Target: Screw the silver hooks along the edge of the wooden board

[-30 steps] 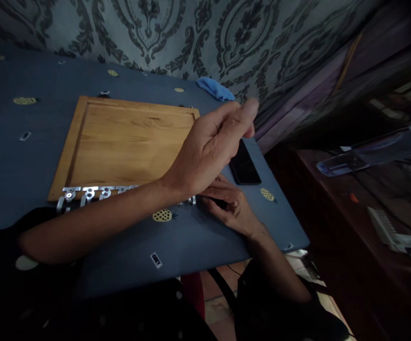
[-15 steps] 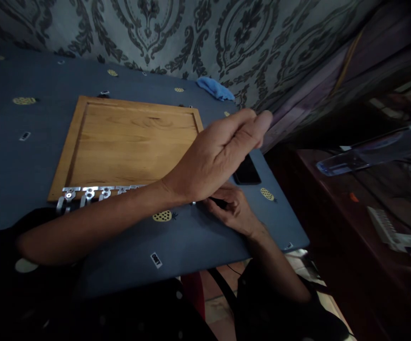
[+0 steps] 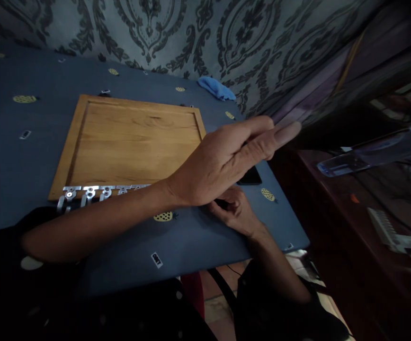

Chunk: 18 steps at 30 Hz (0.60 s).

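My left hand point(image 3: 223, 158) is raised above the table by the right front corner of a wooden panel point(image 3: 138, 142). Its thumb side faces me and one digit stretches right, the tip blurred; the other fingers are largely hidden, and I see nothing held. Below and behind it, my right hand point(image 3: 239, 213) rests low at the table with curled fingers around something dark that I cannot make out. Along the panel's near edge lies a row of metal fittings point(image 3: 90, 192), partly covered by my left forearm.
The panel lies on a blue tablecloth point(image 3: 127, 255) printed with pineapples. A blue cloth point(image 3: 216, 88) is at the back. A dark phone-like object point(image 3: 251, 177) lies right of my hands. A reddish-brown surface point(image 3: 336, 203) stands beyond the table's right edge.
My left hand has shifted slightly right, and its foremost digit now reaches further out. My right hand and the panel stay nearly where they were.
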Motion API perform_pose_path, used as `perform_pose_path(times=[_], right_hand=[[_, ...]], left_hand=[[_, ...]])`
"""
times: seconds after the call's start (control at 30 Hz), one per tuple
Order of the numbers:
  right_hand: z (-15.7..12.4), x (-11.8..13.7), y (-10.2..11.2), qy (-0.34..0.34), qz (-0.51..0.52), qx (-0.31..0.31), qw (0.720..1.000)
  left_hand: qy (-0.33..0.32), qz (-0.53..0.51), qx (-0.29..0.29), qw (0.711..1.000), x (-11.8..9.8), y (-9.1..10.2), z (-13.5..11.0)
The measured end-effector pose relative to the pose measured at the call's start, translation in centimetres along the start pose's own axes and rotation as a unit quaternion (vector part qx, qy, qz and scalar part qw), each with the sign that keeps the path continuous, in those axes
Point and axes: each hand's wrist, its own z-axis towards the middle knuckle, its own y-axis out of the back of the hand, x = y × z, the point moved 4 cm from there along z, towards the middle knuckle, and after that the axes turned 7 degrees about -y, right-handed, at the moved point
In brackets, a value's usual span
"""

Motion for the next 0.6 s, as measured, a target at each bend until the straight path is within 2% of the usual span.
perform_pose_path(times=[0.13,0.3,0.6], right_hand=[[0.01,0.11,0.02,0.010,0.008,0.003,1.000],[0.02,0.07,0.04,0.010,0.003,-0.001,1.000],[-0.06,0.05,0.09,0.024,-0.011,-0.006,1.000]], left_hand=[[0.009,0.020,-0.009,1.000,0.05,0.03,0.01],[0.024,0.007,0.030,0.999,0.61,0.39,0.50],[0.025,-0.019,0.055,0.998,0.66,0.54,0.59]])
